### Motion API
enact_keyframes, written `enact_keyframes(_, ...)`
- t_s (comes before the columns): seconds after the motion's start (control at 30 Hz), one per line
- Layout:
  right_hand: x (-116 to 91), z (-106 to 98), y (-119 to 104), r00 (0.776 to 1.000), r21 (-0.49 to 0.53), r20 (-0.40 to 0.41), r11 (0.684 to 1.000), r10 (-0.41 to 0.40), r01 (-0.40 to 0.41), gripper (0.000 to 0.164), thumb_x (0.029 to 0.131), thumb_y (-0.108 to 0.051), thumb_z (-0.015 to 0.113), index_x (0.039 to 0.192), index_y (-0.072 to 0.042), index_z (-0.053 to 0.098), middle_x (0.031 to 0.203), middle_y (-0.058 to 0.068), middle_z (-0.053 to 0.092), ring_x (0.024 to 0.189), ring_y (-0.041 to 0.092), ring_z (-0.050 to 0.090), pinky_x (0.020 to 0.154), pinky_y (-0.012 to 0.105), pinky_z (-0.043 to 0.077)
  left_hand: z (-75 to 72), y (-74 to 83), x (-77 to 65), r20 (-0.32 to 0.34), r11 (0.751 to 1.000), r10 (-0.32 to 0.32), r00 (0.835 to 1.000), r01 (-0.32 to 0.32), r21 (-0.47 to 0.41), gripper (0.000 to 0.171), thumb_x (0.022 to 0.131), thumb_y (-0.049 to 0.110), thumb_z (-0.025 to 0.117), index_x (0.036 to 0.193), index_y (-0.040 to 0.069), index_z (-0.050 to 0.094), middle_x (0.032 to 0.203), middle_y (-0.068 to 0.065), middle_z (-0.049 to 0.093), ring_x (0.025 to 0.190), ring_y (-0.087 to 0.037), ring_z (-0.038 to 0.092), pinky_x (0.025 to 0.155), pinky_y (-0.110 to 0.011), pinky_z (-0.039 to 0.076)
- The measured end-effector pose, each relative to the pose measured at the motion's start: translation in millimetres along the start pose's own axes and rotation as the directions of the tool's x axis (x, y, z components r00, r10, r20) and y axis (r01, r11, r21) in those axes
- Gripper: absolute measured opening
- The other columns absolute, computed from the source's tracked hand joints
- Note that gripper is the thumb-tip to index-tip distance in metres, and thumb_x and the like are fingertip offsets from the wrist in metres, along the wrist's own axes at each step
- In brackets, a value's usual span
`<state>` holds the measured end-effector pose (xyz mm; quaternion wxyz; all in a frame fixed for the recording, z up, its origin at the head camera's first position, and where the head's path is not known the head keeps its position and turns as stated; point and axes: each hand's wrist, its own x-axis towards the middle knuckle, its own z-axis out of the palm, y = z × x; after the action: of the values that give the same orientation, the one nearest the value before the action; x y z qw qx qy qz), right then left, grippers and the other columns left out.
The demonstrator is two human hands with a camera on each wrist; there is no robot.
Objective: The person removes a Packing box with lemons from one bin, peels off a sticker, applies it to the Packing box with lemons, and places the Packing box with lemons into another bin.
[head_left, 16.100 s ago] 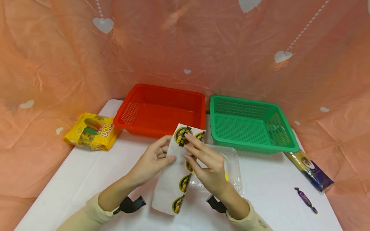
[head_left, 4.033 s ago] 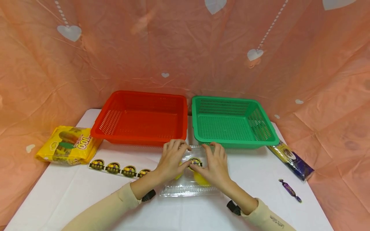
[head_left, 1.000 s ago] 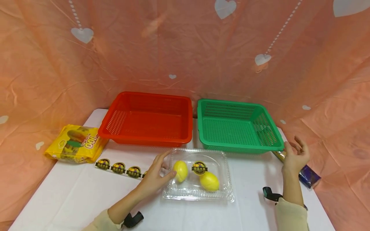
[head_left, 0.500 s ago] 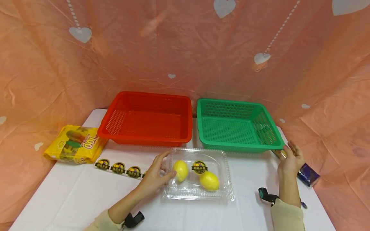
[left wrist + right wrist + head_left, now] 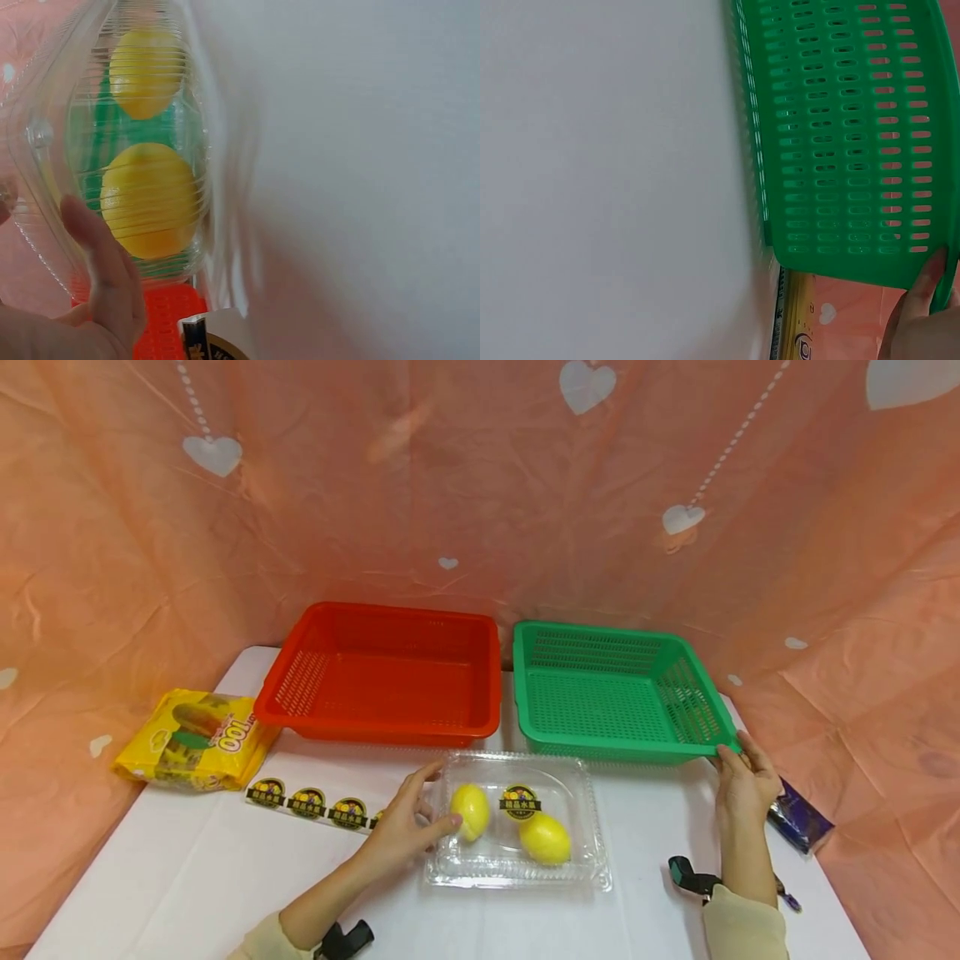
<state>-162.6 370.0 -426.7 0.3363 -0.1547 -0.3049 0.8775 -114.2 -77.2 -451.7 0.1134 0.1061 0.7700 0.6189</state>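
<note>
A clear plastic clamshell box (image 5: 517, 864) stands closed mid-table, a round black-and-yellow fruit sticker (image 5: 521, 802) on its lid. Two lemons (image 5: 545, 839) show through it. My left hand (image 5: 406, 819) holds the box's left end, thumb over the near edge; in the left wrist view a thumb (image 5: 97, 244) lies against its ridged wall. To the right, my right hand (image 5: 747, 783) pinches the near right corner of the green basket (image 5: 622, 750). Fingers and thumb meet over its rim in the right wrist view, where the slotted wall (image 5: 840, 135) fills the upper right.
A red basket (image 5: 375, 731) stands left of the green one. Behind my left hand lies a sticker sheet (image 5: 327, 810). A yellow 100-labelled packet (image 5: 197, 739) sits far left. Right of my right hand are a purple-and-gold packet (image 5: 799, 818) and a partly hidden wrapped candy (image 5: 787, 897).
The sticker sheet was put down and a sticker pressed on the lid. My right hand then left the box, moved right, and took hold of the green basket's corner.
</note>
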Motion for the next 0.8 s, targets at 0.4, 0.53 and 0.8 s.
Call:
enact_keyframes(0.4, 0.4, 0.0, 0.5, 0.999, -0.064, -0.036, 0.998, 0.020, -0.023, 0.030, 0.079, 0.032, 0.057, 0.093, 0.010, 0.072, 0.088, 0.016, 0.064, 0.069, 0.020, 0.067, 0.056, 0.027, 0.058, -1.2, -3.2, 1.6, 0.065, 0.996, 0.039, 0.997, -0.034, -0.078, 0.097, 0.083, 0.009, 0.081, 0.158, 0.012, 0.020, 0.145, -0.026, 0.033, 0.059, -0.012, 0.055, 0.051, -0.027, 0.054)
enact_keyframes(0.53, -0.4, -0.6, -0.1, 0.999, -0.082, -0.035, 0.996, 0.028, -0.031, 0.030, 0.078, 0.031, 0.060, 0.095, 0.010, 0.072, 0.091, 0.015, 0.063, 0.071, 0.019, 0.066, 0.058, 0.027, 0.058, 0.3, -4.4, 2.9, 0.055, 0.996, 0.045, 0.997, -0.040, -0.082, 0.095, 0.082, 0.006, 0.080, 0.158, 0.013, 0.023, 0.137, -0.024, 0.034, 0.060, -0.012, 0.055, 0.051, -0.027, 0.054)
enact_keyframes(0.8, -1.2, -0.4, -0.7, 0.999, -0.091, -0.040, 0.995, 0.024, -0.028, 0.031, 0.079, 0.032, 0.058, 0.095, 0.010, 0.073, 0.091, 0.015, 0.061, 0.069, 0.019, 0.066, 0.058, 0.027, 0.059, 3.2, -0.7, 3.0, 0.078, 0.997, 0.007, 0.997, -0.001, -0.073, 0.099, 0.080, 0.001, 0.078, 0.158, 0.012, 0.018, 0.128, -0.020, 0.030, 0.063, -0.015, 0.053, 0.051, -0.028, 0.054)
